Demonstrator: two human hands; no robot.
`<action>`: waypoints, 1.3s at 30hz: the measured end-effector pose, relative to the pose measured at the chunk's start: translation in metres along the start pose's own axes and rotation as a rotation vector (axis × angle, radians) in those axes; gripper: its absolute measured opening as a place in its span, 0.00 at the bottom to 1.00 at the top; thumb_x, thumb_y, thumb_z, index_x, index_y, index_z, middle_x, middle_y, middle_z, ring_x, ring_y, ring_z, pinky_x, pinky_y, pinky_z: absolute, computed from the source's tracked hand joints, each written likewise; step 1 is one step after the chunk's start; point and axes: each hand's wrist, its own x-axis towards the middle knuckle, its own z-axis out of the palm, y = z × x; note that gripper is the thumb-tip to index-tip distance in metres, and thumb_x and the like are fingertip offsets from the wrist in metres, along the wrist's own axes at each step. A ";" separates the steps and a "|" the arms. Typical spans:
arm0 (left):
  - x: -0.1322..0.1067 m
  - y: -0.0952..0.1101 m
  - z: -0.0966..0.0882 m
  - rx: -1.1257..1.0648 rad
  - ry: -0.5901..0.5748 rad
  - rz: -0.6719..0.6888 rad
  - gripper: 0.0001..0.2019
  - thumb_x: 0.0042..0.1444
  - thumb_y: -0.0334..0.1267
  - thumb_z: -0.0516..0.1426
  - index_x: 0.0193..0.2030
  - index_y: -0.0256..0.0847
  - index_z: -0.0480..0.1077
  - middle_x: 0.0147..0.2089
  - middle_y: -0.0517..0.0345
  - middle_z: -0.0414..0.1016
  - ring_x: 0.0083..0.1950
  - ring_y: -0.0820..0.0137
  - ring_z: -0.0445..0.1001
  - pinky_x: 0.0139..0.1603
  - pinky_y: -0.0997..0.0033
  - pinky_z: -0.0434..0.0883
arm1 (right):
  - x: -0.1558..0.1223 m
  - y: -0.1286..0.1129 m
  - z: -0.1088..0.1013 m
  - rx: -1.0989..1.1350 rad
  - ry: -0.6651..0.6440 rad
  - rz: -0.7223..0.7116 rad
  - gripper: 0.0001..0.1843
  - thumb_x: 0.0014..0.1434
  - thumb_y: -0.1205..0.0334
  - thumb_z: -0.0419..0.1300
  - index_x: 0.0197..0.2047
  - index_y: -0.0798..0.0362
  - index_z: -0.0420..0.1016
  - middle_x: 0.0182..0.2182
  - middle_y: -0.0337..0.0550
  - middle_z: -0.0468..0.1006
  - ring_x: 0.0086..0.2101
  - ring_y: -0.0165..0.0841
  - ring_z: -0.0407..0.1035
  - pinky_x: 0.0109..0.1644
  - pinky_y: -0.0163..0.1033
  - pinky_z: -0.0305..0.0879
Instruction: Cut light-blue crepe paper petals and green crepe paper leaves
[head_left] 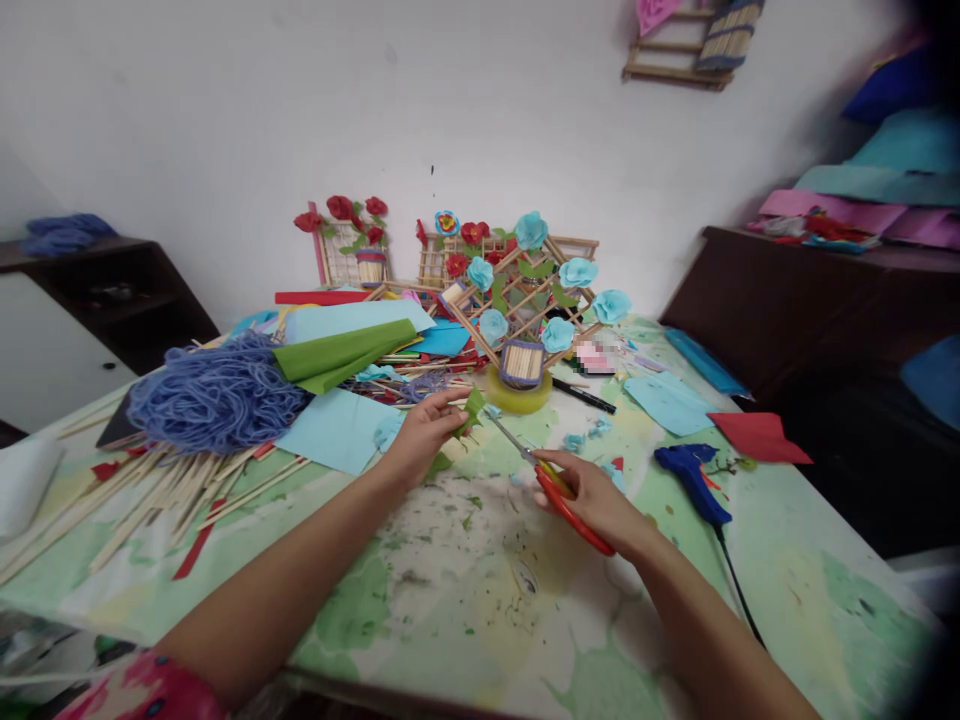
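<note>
Between the fingertips of my left hand (427,435) is a small piece of green paper (473,408). My right hand (589,490) is closed around the handles of a pair of scissors (559,492) with red and yellow grips. Their blades point up and left, with the tips close to the green paper. Just beyond my hands, a lattice of sticks with light blue paper flowers (557,335) leans upright, a small stick basket (522,363) at its foot. A roll of yellowish tape (517,394) lies beneath it. Scraps of blue paper (575,442) are near the blades.
At left lie blue yarn (217,395), thin wooden sticks (169,500) and folded green paper (345,355). A blue glue gun (694,480) with its cord, red paper (761,437) and a black marker (585,396) are at right. Red-flower lattices (360,235) stand against the wall.
</note>
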 end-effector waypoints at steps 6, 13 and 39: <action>-0.002 0.004 0.002 0.000 -0.007 0.017 0.18 0.40 0.33 0.64 0.42 0.37 0.73 0.26 0.62 0.70 0.27 0.76 0.67 0.32 0.73 0.63 | -0.005 -0.002 -0.003 -0.072 -0.024 -0.024 0.32 0.53 0.44 0.55 0.56 0.54 0.62 0.50 0.51 0.70 0.48 0.43 0.64 0.49 0.45 0.62; -0.003 -0.001 0.001 0.007 -0.037 0.023 0.19 0.42 0.34 0.63 0.45 0.38 0.72 0.25 0.63 0.68 0.26 0.77 0.66 0.32 0.74 0.62 | -0.007 -0.005 -0.003 -0.106 -0.123 -0.077 0.37 0.54 0.43 0.55 0.60 0.57 0.58 0.56 0.54 0.63 0.54 0.44 0.59 0.56 0.46 0.56; -0.005 -0.012 0.001 0.151 -0.161 -0.010 0.17 0.44 0.34 0.61 0.43 0.39 0.72 0.22 0.64 0.66 0.25 0.75 0.66 0.28 0.75 0.58 | -0.006 -0.008 0.003 -0.011 -0.140 -0.119 0.18 0.54 0.49 0.55 0.42 0.53 0.71 0.28 0.38 0.69 0.27 0.29 0.58 0.30 0.32 0.55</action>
